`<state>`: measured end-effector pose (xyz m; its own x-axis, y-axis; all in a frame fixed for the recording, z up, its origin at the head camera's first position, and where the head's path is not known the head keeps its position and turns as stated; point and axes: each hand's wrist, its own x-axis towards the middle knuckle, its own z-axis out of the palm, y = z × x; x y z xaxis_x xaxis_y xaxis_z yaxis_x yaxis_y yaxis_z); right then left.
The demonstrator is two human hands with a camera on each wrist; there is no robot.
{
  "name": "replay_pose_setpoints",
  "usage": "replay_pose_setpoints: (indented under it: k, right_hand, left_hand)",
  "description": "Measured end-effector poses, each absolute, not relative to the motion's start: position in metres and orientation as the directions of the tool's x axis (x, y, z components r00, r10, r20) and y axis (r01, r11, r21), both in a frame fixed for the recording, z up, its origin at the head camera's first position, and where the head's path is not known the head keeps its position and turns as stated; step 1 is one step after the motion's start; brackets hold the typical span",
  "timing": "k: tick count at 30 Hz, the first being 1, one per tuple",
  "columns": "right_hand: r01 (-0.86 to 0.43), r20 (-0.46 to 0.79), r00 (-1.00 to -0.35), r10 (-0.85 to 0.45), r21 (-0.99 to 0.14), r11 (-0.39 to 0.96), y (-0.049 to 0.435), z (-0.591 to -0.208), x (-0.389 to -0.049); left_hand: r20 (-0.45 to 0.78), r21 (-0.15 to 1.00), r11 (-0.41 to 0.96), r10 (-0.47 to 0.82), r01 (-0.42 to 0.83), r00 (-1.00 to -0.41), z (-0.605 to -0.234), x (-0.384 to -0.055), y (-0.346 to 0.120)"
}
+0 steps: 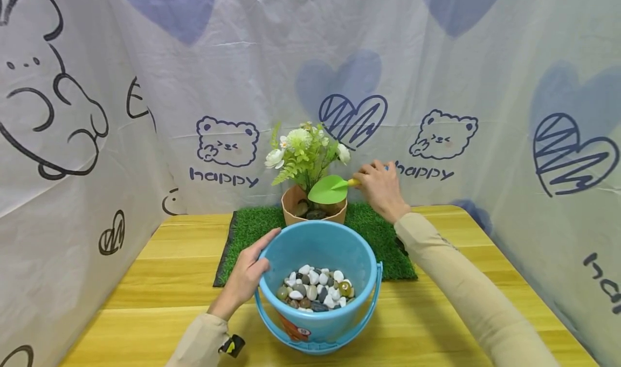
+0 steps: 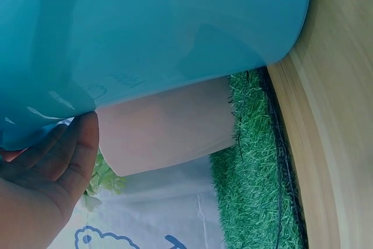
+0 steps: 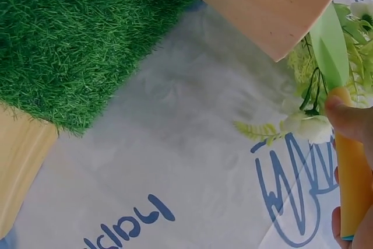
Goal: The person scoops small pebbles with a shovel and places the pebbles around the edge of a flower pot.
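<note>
My right hand [image 1: 380, 190] grips the yellow handle [image 3: 353, 185] of a small shovel with a green, leaf-shaped blade [image 1: 329, 189]. The blade is over the opening of a tan flowerpot [image 1: 290, 208], in front of the stems of white and green artificial flowers [image 1: 305, 146]. Dark stones [image 1: 316, 215] show inside the pot. My left hand [image 1: 245, 272] holds the near-left rim of a light-blue bucket [image 1: 317, 237], thumb at the rim and fingers [image 2: 78, 155] along the outer wall. White, grey and brown pebbles [image 1: 315, 289] cover the bucket's bottom.
A green artificial-grass mat [image 1: 252, 229] lies under the pot, on a wood-grain table [image 1: 170, 270]. The bucket stands in front of the pot, its blue handle [image 1: 310, 347] hanging down at the front. Printed white cloth [image 1: 233, 76] walls the table at the back and sides.
</note>
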<state>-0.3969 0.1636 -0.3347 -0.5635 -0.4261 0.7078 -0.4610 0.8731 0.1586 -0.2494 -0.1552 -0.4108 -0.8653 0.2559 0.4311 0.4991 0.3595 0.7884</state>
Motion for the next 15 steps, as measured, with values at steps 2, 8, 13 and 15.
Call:
replay_pose_setpoints:
  k: [2,8,13,15]
  right_hand:
    - [-0.462,0.703,-0.575,-0.418,0.143,0.875,0.165,-0.335,-0.396]
    - [-0.453,0.683,-0.621,-0.383,0.085,0.887,0.17,-0.338,-0.393]
    - [-0.444,0.67,-0.653,-0.354,0.04,0.895,0.176,-0.342,-0.39]
    - [-0.443,0.66,-0.667,-0.345,0.021,0.896,0.179,-0.343,-0.387]
  left_hand:
    - [0.43,0.789,0.361,0.254,0.497,-0.866,-0.411,-0.249,-0.155]
    - [0.425,0.789,0.365,0.257,0.495,-0.868,-0.41,-0.248,-0.155]
    - [0.431,0.785,0.365,0.258,0.5,-0.865,-0.409,-0.248,-0.154]
    - [0.429,0.785,0.365,0.264,0.501,-0.864,-0.409,-0.248,-0.154]
